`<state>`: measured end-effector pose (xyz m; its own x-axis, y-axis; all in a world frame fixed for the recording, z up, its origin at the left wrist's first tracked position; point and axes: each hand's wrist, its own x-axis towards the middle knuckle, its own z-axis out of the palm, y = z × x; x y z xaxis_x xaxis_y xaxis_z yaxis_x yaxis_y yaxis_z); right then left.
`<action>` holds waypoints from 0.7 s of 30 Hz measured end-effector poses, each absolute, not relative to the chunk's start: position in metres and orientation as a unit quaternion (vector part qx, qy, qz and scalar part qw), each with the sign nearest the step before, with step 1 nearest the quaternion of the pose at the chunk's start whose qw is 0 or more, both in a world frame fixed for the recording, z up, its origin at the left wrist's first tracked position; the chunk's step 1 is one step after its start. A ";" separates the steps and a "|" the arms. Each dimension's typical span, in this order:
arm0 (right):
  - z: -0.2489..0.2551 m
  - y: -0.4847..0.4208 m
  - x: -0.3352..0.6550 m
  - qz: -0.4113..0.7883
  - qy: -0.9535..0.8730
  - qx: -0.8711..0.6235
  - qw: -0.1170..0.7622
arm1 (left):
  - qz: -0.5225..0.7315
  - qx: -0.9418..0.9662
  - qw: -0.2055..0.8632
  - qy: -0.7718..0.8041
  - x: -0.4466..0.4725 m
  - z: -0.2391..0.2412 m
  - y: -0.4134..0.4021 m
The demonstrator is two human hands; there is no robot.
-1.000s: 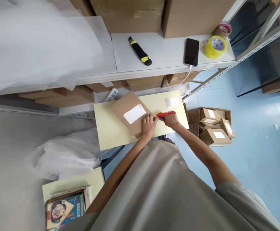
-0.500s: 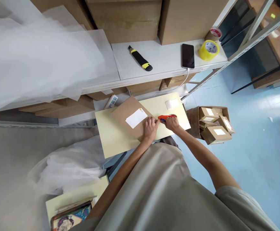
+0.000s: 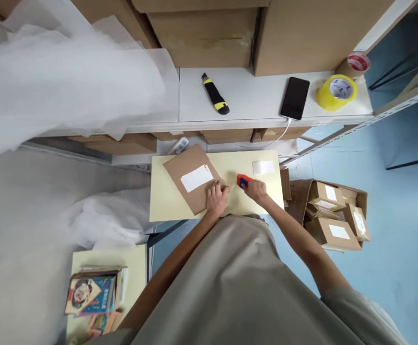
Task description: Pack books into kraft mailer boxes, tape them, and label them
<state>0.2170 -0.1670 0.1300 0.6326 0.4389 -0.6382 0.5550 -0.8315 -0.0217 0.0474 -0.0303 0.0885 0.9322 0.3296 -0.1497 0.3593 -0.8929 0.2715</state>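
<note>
The cardboard package [image 3: 193, 197] lies flat on the pale table [image 3: 161, 201]; the left hand [image 3: 216, 198] rests at its right corner, though from where I stand I can't tell whether it pinches anything; just right of the package, the right hand [image 3: 256, 190] is clamped around an orange-and-blue tool [image 3: 243, 180].

And here I'm resting my left hand [image 3: 216, 197] on the right corner of the flat cardboard parcel [image 3: 196, 197] on the bench [image 3: 164, 203], while my right hand [image 3: 255, 190] is gripping an orange-and-blue tool [image 3: 244, 180] nearby! On the shelf [image 3: 254, 98], a cutter [image 3: 215, 96] is lying left of a phone [image 3: 295, 98].
</note>
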 end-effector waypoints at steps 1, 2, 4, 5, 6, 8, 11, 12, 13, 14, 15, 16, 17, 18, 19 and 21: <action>0.129 -0.160 0.227 -0.324 0.279 0.899 0.091 | -0.052 0.969 0.143 0.192 0.048 0.087 -0.035; 0.130 -0.153 0.236 -0.323 0.286 0.897 0.094 | -0.053 0.967 0.142 0.205 0.049 0.086 -0.039; 0.133 -0.143 0.250 -0.322 0.316 0.888 0.090 | -0.050 0.961 0.146 0.231 0.051 0.085 -0.047; 0.136 -0.141 0.255 -0.321 0.334 0.883 0.081 | -0.045 0.957 0.150 0.246 0.052 0.086 -0.050; 0.139 -0.142 0.257 -0.317 0.352 0.878 0.068 | -0.039 0.952 0.154 0.263 0.053 0.087 -0.053; 0.149 -0.149 0.259 -0.315 0.375 0.871 0.036 | -0.019 0.941 0.164 0.296 0.057 0.092 -0.060; 0.168 -0.168 0.261 -0.318 0.382 0.868 -0.004 | 0.033 0.919 0.196 0.340 0.069 0.106 -0.072; 0.176 -0.174 0.263 -0.319 0.382 0.867 -0.014 | 0.057 0.911 0.215 0.348 0.075 0.113 -0.076; 0.186 -0.179 0.266 -0.319 0.382 0.867 -0.024 | 0.082 0.902 0.234 0.353 0.082 0.121 -0.079; 0.197 -0.183 0.270 -0.316 0.383 0.867 -0.037 | 0.107 0.896 0.250 0.351 0.090 0.131 -0.082; 0.210 -0.185 0.275 -0.310 0.385 0.868 -0.051 | 0.132 0.892 0.261 0.345 0.100 0.142 -0.083; 0.223 -0.187 0.280 -0.299 0.390 0.868 -0.068 | 0.154 0.892 0.263 0.335 0.112 0.154 -0.083; 0.236 -0.187 0.287 -0.280 0.401 0.868 -0.086 | 0.171 0.896 0.256 0.320 0.126 0.168 -0.082; 0.249 -0.185 0.295 -0.252 0.418 0.867 -0.104 | 0.193 0.900 0.244 0.304 0.141 0.182 -0.079; 0.261 -0.181 0.304 -0.218 0.440 0.863 -0.120 | 0.215 0.902 0.234 0.291 0.158 0.197 -0.075; 0.279 -0.166 0.327 -0.136 0.487 0.852 -0.138 | 0.264 0.897 0.217 0.280 0.194 0.224 -0.061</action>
<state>0.3273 -0.1660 0.2792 0.4895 0.8666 -0.0966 0.7918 -0.4882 -0.3670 0.1945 -0.0613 0.2237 0.7042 0.6168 0.3517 0.3883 -0.7493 0.5365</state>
